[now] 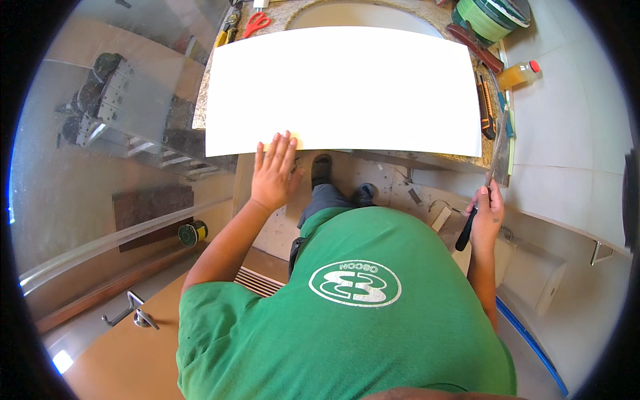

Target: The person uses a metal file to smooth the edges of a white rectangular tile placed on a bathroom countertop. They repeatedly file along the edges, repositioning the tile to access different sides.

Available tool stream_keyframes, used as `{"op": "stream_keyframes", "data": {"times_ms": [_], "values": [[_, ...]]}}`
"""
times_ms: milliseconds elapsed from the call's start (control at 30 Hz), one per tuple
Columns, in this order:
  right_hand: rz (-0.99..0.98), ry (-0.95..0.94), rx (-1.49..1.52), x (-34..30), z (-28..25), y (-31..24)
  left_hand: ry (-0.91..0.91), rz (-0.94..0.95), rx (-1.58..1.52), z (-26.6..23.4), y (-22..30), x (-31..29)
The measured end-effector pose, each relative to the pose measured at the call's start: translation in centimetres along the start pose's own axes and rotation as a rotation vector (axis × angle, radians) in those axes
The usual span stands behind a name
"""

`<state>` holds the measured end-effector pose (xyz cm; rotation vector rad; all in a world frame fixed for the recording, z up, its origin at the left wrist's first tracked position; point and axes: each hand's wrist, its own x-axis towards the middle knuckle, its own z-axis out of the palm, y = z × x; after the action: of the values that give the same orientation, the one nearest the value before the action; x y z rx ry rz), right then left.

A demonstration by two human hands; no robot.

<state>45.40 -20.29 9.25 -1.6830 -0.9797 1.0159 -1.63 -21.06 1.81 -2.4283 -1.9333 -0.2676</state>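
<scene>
A large white rectangular sheet (343,93) lies over the stone-patterned counter (200,110), its near edge jutting out toward me. My left hand (272,175) rests flat with outstretched fingertips on the sheet's near edge, left of its middle. Beyond the sheet's right end, my right hand (487,212) is closed round a black-handled tool with a long narrow metal blade (499,148). The blade points away from me along the counter's right side; its exact kind is not clear. Beside it on the counter lies an orange-and-black utility knife (487,107).
Red scissors (257,24) and pliers (230,28) lie at the back left, near a partly covered basin (363,16). At the back right are a green bucket (490,20), a brown-handled tool (475,47) and a red-capped bottle (519,75). A glass panel (127,167) stands left.
</scene>
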Motion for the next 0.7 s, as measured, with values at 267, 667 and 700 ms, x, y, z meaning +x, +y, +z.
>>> {"op": "stream_keyframes", "data": {"times_ms": [267,667,700], "values": [[0.017,-0.027,-0.006,-1.0,1.1,0.6,-0.057,0.149,-0.204,1.4,10.6,4.2],[-0.002,-0.101,-0.082,-0.5,1.9,0.8,-0.075,-0.171,-0.011,-2.2,4.2,-1.6],[-0.008,-0.105,-0.088,-0.4,2.0,0.9,-0.076,-0.2,-0.014,-2.5,3.8,-2.0]]}}
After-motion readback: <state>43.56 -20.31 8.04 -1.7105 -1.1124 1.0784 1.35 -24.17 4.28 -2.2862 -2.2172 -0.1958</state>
